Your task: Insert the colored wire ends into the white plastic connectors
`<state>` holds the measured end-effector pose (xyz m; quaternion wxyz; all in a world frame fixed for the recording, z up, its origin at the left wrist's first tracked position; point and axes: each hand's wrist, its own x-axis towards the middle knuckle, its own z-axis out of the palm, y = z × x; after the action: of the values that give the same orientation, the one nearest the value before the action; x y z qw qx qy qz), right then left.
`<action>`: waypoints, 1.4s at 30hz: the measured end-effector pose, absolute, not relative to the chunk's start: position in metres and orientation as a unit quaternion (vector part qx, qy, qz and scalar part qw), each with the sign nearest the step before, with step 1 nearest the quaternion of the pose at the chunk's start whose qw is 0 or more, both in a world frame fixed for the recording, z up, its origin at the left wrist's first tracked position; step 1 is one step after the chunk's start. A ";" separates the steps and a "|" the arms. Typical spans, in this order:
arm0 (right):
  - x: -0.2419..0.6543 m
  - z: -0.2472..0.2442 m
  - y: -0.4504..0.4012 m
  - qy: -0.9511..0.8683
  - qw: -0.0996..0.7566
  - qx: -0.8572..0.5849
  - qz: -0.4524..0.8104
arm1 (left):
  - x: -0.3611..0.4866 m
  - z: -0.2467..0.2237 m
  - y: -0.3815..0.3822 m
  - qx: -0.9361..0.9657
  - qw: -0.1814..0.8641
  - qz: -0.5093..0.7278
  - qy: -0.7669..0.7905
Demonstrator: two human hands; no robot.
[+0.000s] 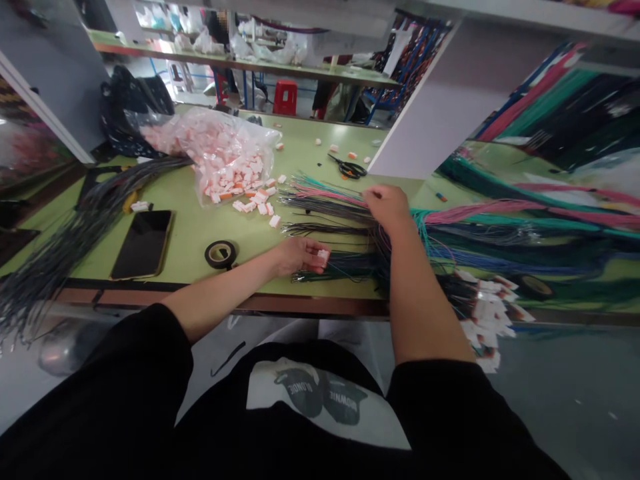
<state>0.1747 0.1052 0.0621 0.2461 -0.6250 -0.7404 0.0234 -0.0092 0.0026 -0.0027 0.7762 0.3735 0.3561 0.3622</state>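
Note:
My left hand (pixel 299 257) is closed around a small white plastic connector housing (pixel 323 255) near the table's front edge. A thin dark wire appears to trail from the housing to the right. Farther up, my right hand (pixel 389 205) pinches at the pink and teal wires (pixel 333 193), its fingertips on or just over a wire; the exact grip is too small to make out. Bundles of black wires (pixel 325 229) lie between my hands, their metal-tipped ends pointing left. Dark green wires (pixel 345 261) run beneath my left hand.
A clear bag (pixel 230 143) spills white-and-orange connectors. Black-handled scissors (pixel 350 169) lie behind the wires. On the left are a phone (pixel 142 245), a black tape roll (pixel 221 254) and grey wires (pixel 107 207). Wired connectors (pixel 490 310) hang over the right front edge. A pillar (pixel 425 93) rises behind.

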 end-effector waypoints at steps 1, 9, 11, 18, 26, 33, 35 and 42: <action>0.172 0.063 0.098 -0.769 0.272 -0.573 0.073 | -0.009 -0.002 0.002 0.368 0.775 0.371 0.356; 0.155 0.052 0.033 -0.798 0.328 -0.434 0.261 | -0.009 -0.005 0.005 0.351 0.755 0.436 0.342; 0.159 0.046 0.026 -0.794 0.332 -0.450 0.241 | -0.009 -0.007 0.006 0.354 0.754 0.443 0.332; 0.165 0.036 0.011 -0.812 0.249 -0.514 0.124 | -0.009 -0.008 0.005 0.359 0.751 0.446 0.329; 0.159 0.035 0.007 -0.815 0.228 -0.523 0.102 | -0.010 -0.010 0.006 0.365 0.747 0.441 0.339; 0.154 0.034 0.006 -0.814 0.197 -0.542 0.065 | -0.009 -0.008 0.006 0.373 0.730 0.440 0.366; 0.151 0.033 0.005 -0.817 0.184 -0.544 0.053 | -0.008 -0.008 0.005 0.372 0.722 0.442 0.381; 0.145 0.023 0.007 -0.837 0.184 -0.512 0.063 | -0.008 -0.007 0.002 0.374 0.706 0.441 0.409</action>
<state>0.1455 0.0071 0.0228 0.1844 -0.5119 -0.8366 0.0630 -0.0080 0.0024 -0.0070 0.7059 0.3737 0.4090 0.4414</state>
